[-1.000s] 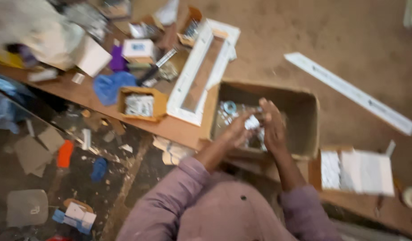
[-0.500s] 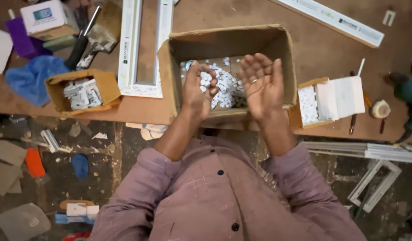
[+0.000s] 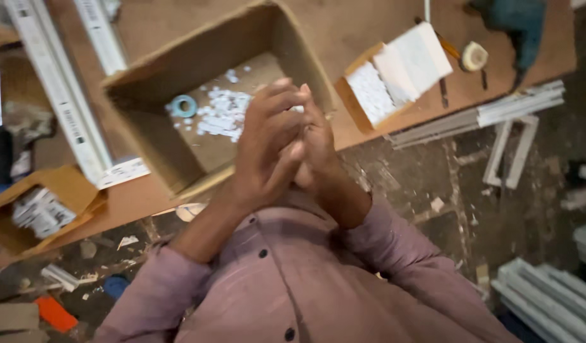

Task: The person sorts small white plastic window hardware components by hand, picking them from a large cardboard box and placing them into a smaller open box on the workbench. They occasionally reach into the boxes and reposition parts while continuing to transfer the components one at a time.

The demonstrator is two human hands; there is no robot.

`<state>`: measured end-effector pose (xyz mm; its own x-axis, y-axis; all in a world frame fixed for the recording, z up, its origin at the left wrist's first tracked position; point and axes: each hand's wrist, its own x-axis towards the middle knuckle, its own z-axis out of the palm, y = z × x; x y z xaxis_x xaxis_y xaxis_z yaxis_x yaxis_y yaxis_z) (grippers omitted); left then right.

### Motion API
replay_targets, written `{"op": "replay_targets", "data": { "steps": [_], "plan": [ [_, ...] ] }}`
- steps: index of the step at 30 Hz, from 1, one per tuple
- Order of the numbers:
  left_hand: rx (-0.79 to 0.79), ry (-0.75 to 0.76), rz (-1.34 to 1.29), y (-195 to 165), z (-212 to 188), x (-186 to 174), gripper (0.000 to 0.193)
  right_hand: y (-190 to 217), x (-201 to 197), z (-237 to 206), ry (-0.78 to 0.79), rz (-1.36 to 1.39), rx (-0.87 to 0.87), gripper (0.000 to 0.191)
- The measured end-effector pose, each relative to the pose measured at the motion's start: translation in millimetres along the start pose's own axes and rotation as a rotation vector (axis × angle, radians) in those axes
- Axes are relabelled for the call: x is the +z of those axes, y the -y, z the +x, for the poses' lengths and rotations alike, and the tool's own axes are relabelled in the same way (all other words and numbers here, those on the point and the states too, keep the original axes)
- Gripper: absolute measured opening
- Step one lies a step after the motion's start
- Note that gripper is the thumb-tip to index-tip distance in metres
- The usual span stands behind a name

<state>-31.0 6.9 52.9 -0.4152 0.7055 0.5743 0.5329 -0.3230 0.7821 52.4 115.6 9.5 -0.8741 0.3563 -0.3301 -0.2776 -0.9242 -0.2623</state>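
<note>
Now: left hand [image 3: 267, 143] and right hand [image 3: 318, 136] pressed palm to palm, fingers straight and closed together, where half a second ago they were apart and open. Contents between palms: cannot tell. Cardboard box [image 3: 147, 82] of small white pieces [image 3: 220, 114] lies just beyond the fingertips.
</note>
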Motion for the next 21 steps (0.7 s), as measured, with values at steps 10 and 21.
{"op": "replay_targets", "data": {
  "steps": [10, 21],
  "plan": [
    [-0.391, -0.192, 0.393, 0, -64, -57, 0.014, 175, -144, 25, -0.437, -0.725, -0.461, 0.014],
    [-0.443, -0.126, 0.614, -6, -108, -59, 0.014, 189, -235, 36, -0.429, -2.438, -0.316, 0.024]
  ]
}}
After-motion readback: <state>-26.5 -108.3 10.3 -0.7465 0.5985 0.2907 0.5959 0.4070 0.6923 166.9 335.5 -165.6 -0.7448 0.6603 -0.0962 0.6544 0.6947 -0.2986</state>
